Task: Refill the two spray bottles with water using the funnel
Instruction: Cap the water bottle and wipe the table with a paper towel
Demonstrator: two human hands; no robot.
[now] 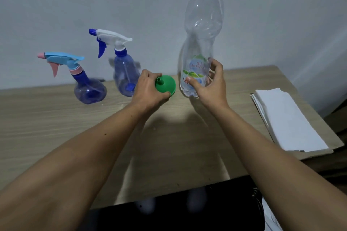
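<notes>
1. The left hand [148, 90] curls round the green funnel [166, 86], which sits mouth-down on the wooden table [56, 118] with its spout pointing up; the fingers on its far side are hidden behind the knuckles.
2. The right hand [210, 84] wraps the lower part of the tall clear water bottle [203, 30], thumb across the front of the label and fingers curled behind. Its palm hides the bottle's base, so whether the bottle stands on the table or is lifted cannot be told.
3. The bottle's blue cap is cut off by the top edge; the water level inside is hard to make out.
4. Just left of the left hand stands a spray bottle with a white and blue trigger [125, 73]; the knuckles cover part of its lower right side.
5. Farther left stands a spray bottle with a pink and light-blue trigger [88, 88], well apart from both hands.
6. Right of the right hand lies a stack of white paper [289, 118].
</notes>
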